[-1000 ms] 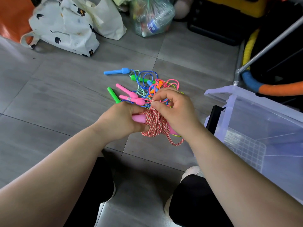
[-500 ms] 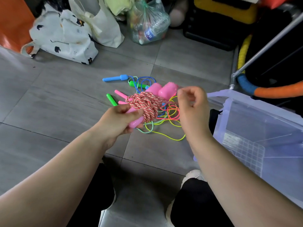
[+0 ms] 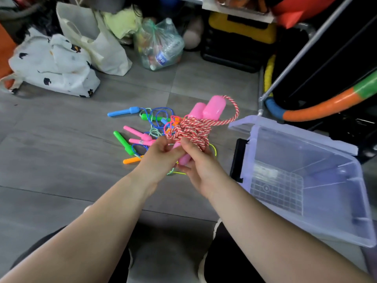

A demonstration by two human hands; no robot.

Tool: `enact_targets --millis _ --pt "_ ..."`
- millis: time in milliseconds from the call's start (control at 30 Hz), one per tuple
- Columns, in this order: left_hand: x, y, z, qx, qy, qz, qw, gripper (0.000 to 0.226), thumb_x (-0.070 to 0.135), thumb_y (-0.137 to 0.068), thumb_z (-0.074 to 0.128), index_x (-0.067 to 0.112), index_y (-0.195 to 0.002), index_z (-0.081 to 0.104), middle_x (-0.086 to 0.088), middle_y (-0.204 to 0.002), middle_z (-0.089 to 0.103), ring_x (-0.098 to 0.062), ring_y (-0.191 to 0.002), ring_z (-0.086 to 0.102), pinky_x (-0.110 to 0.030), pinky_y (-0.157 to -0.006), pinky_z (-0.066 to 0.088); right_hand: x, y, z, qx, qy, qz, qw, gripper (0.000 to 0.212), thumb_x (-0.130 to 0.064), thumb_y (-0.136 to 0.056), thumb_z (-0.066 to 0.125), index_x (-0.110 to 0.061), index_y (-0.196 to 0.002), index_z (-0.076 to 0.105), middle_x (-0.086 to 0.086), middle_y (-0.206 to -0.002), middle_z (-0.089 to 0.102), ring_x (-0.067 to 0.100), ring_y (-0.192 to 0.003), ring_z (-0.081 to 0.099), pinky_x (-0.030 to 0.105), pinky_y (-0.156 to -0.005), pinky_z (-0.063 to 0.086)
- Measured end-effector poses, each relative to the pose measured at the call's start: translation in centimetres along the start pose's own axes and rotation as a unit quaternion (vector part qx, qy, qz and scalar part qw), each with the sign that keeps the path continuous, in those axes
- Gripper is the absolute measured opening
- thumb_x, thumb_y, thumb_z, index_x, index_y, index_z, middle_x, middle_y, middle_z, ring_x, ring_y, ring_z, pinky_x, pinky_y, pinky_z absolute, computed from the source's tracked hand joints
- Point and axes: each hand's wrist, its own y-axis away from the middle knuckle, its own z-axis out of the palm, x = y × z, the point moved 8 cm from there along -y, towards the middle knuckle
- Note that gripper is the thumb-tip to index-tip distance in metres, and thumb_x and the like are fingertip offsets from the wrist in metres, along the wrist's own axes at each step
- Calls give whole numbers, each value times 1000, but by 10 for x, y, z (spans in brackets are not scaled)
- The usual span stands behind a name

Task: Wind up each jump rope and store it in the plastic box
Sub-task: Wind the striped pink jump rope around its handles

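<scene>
flooring of grey tiles (image 3: 61, 160) takes up most of the view. we record the plastic box (image 3: 293, 130), clear with a lilac tint, on the floor at the person's right, its opening turned toward the camera and a grid-patterned base showing inside. a black clip (image 3: 237, 158) sits on its near left edge.

along the far side we note a spotted white bag (image 3: 55, 66), a plain white tote (image 3: 98, 43) leaning beside it, and a clear bag (image 3: 159, 45) holding bottles. behind the box lies a foam-covered hoop (image 3: 318, 108) in orange, green, blue and yellow sections.

at the centre of the floor lie the loose jump ropes (image 3: 152, 121), a tangle of thin coloured cords with a blue handle (image 3: 122, 112), a green handle (image 3: 122, 140), a pink handle (image 3: 136, 132) and an orange handle (image 3: 131, 160) sticking out to the left.

the wound jump rope (image 3: 191, 127) is held in the air over that tangle, just left of the box and outside it. its two pink handles lie side by side, tilted up and away, with red-and-white twisted cord wrapped round their middle and one loop arching from the top end back to the wraps.

the hands are together, touching. the left hand (image 3: 161, 154) pinches at the lower edge of the wraps with curled fingers. the right hand (image 3: 201, 166) grips the lower end of the handles.
</scene>
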Motion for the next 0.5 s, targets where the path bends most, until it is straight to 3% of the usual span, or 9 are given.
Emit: enact_targets --millis 67,200,333,433,500 --pt "1 0 8 3 -10 13 1000 32 19 -76 64 0 -101 58 -2 -72 63 -12 -70 57 -26 -76 48 -2 2 -14 29 7 -15 999 31 -13 -89 49 -17 -58 49 -9 -44 54 11 -60 52 24 -64 43" --pt "8 2 43 -57 -62 55 995 8 16 -78 63 15 -86 63 1 -77 61 4 -67 53 -7 -63 41 -18 8 -36 25 -68 -59 996 22 -4 -90 43 -8 -72 54 -7 -53 63 7 -55 59 20 -58 49" --pt "10 2 75 -102 -32 55 993 37 24 -67 58 28 -103 59 4 -100 66 2 -86 59 -11 -82 44 -34 6 -67 45 -112 -58 991 11 -11 -90 47 -8 -88 57 0 -72 67 7 -66 64 18 -62 54" --pt "1 0 82 -64 -20 20 998 39 12 -75 68 29 -106 50 17 -91 58 17 -66 57 3 -62 41 -54 4 -103 91 -111 -69 987 17 -17 -91 48 -4 -101 52 8 -85 58 12 -74 59 20 -61 55" --pt "-10 -5 82 -27 -77 -5 997 26 7 -85 58 26 -102 55 12 -88 58 4 -74 57 -5 -62 42 -65 4 -135 107 -102 -55 987 15 -15 -92 44 -4 -98 53 7 -85 57 12 -76 57 20 -58 56"
